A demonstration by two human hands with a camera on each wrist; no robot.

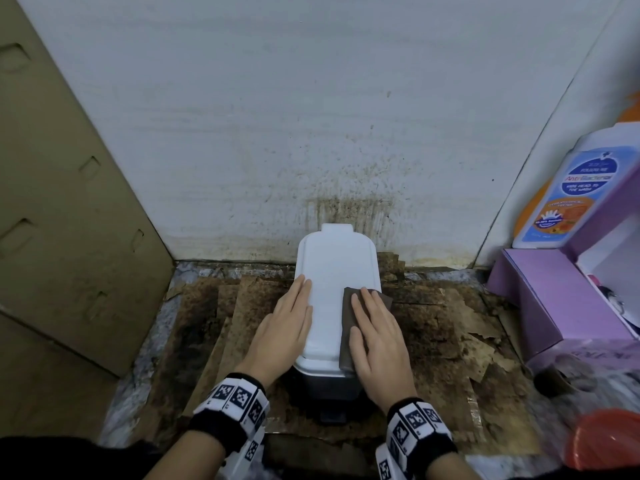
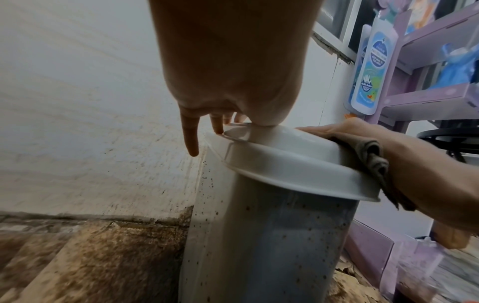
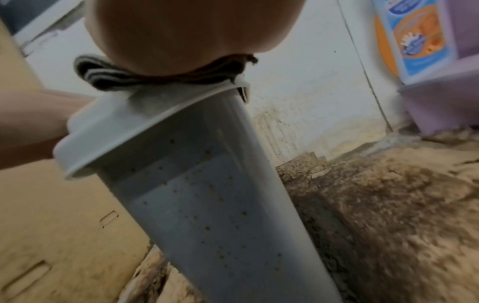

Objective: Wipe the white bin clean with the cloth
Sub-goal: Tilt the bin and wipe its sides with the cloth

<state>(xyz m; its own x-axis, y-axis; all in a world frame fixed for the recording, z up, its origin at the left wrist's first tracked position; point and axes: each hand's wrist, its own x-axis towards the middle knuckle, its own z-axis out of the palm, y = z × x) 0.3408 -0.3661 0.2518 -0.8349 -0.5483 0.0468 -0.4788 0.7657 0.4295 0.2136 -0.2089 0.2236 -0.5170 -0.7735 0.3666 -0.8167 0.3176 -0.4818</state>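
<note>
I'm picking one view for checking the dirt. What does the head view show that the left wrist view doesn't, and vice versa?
Only the head view shows the whole flat top of the bin lid, the brown cardboard sheet on the left and both wrist bands. Only the left wrist view shows the bin's side wall, speckled with dark spots below the lid rim. Both show the left hand resting flat on the lid, the right hand pressing the brown cloth on it, and the stained wall behind.
</note>
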